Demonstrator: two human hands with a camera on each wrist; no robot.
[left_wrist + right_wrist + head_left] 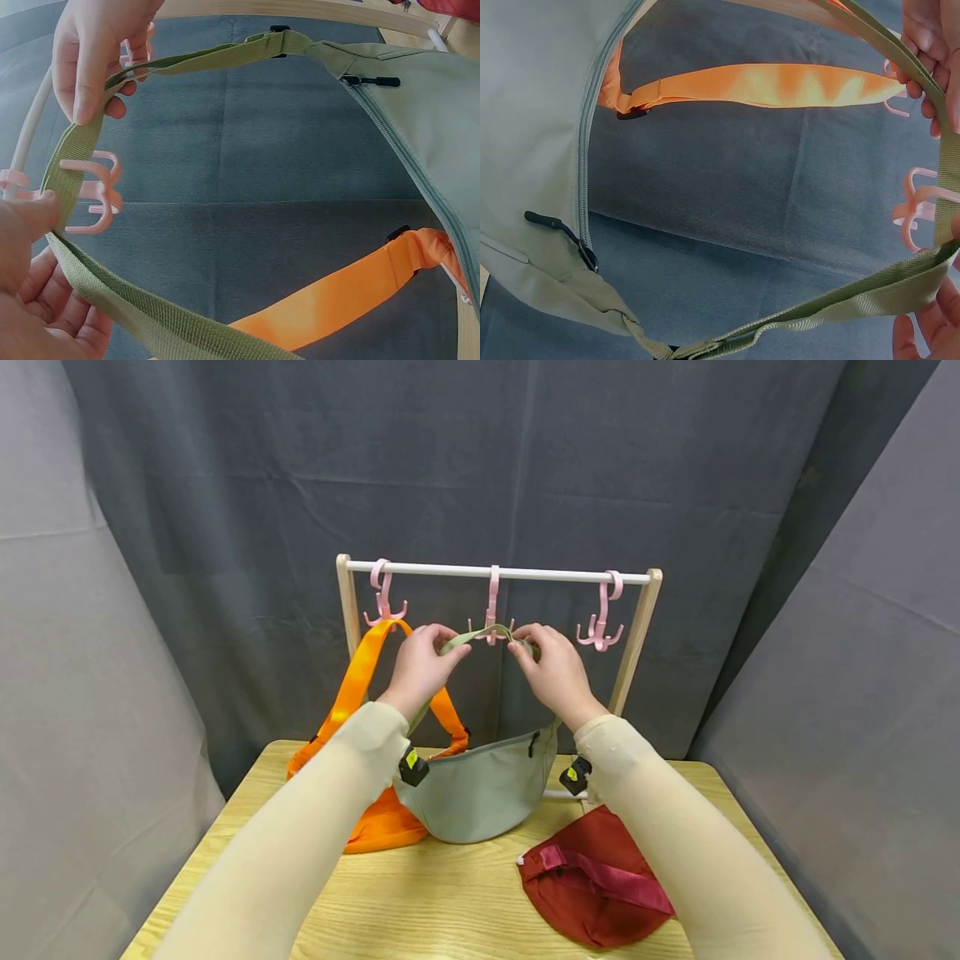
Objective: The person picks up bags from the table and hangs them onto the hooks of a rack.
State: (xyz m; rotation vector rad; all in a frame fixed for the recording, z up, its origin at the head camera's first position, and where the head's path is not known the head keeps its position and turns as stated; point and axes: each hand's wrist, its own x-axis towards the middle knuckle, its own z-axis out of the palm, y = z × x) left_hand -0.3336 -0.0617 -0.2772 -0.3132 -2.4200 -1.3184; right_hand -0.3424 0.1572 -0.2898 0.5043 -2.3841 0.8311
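My left hand [426,662] and right hand [553,673] pinch the green strap [480,633] of a grey-green waist bag [480,789], one on each side of the middle pink hook [492,602]. Between the hands the strap crosses over that hook's prongs, as the left wrist view shows with the prongs [94,187] overlapping the webbing. Below the hands the bag hangs, its black zipper pull [544,220] at the right end. Beside it, an orange bag [386,827] has its orange strap [356,677] looped on the left pink hook [384,597].
A white rail [442,570] on wooden posts carries the hooks; the right pink hook [600,618] bears nothing. On the wooden table [405,902] a dark red bag [592,885] lies at front right, partly behind my right sleeve. Grey curtains [480,460] surround the table.
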